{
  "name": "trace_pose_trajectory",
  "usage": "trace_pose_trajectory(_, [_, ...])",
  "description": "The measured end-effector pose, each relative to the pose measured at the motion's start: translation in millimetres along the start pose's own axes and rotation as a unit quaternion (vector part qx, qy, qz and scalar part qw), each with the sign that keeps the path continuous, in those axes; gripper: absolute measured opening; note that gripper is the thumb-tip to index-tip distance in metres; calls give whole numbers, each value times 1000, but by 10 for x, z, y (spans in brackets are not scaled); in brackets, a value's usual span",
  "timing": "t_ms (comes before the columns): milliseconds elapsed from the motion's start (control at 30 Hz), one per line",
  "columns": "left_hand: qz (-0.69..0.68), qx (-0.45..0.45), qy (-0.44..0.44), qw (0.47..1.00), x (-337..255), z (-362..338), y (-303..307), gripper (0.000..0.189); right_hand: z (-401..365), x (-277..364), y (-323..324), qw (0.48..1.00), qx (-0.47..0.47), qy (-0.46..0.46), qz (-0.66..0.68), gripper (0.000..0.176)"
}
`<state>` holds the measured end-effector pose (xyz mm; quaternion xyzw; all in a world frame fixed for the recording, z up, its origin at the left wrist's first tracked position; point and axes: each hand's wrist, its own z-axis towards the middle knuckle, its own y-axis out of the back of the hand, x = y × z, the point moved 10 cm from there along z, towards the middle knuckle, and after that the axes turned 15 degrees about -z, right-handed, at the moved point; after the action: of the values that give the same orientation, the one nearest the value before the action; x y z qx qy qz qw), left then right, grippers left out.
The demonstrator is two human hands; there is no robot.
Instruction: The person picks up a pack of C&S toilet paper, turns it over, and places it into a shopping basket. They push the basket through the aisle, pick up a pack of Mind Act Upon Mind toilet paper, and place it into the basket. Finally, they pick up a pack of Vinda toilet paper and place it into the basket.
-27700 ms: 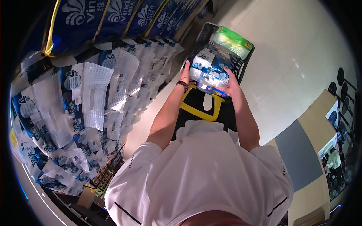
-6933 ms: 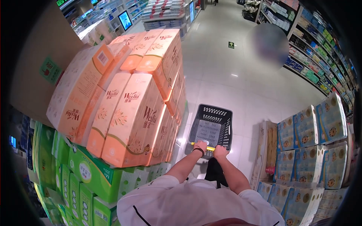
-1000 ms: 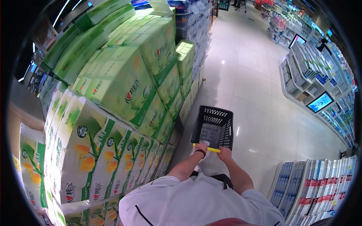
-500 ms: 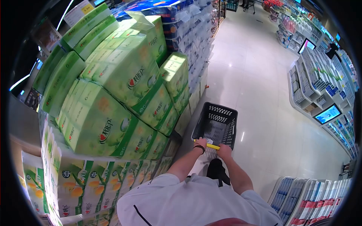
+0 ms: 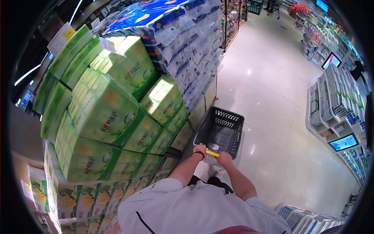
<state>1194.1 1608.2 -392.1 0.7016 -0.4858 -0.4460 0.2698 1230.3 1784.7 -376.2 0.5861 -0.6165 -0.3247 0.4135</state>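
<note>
Both hands are closed round the yellow handle point(image 5: 212, 153) of a black shopping basket point(image 5: 199, 132). My left hand point(image 5: 200, 148), with a dark band at its wrist, grips the handle's left end. At the right end is my right hand point(image 5: 224, 158). The basket hangs or rolls in front of my body over the pale floor; its underside is hidden. A small pale item point(image 5: 214, 146) shows inside near the handle, too small to name.
Green tissue packs point(image 5: 113, 121) are stacked close on my left, with blue-and-white packs point(image 5: 187, 43) beyond. Glossy floor point(image 5: 269, 128) stretches ahead and right. Shelves with screens point(image 5: 327, 113) stand at the right, more goods point(image 5: 307, 220) at lower right. A person point(image 5: 270, 4) is far ahead.
The view has moved forward along the aisle. The green packs and right-hand shelves have shifted in the frame, and more of the blue-and-white stack shows. Both hands keep their grip on the handle.
</note>
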Motion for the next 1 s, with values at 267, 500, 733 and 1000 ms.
trace_pose_trajectory(267, [-27,-24,10,999,-265,579,195,20,635,-235,338,1000,4,20,-16,33])
trace_pose_trajectory(500, [-47,-28,4,999,-532,1281,443,20,1251,-442,734,1000,6,-4,-27,34])
trace_pose_trajectory(733, [-38,-16,-37,998,-821,2138,766,22,2001,-636,1024,999,18,-28,-8,36])
trace_pose_trajectory(1000, [-20,30,-80,996,-1147,2873,1133,23,2657,-804,1309,996,11,-87,20,35])
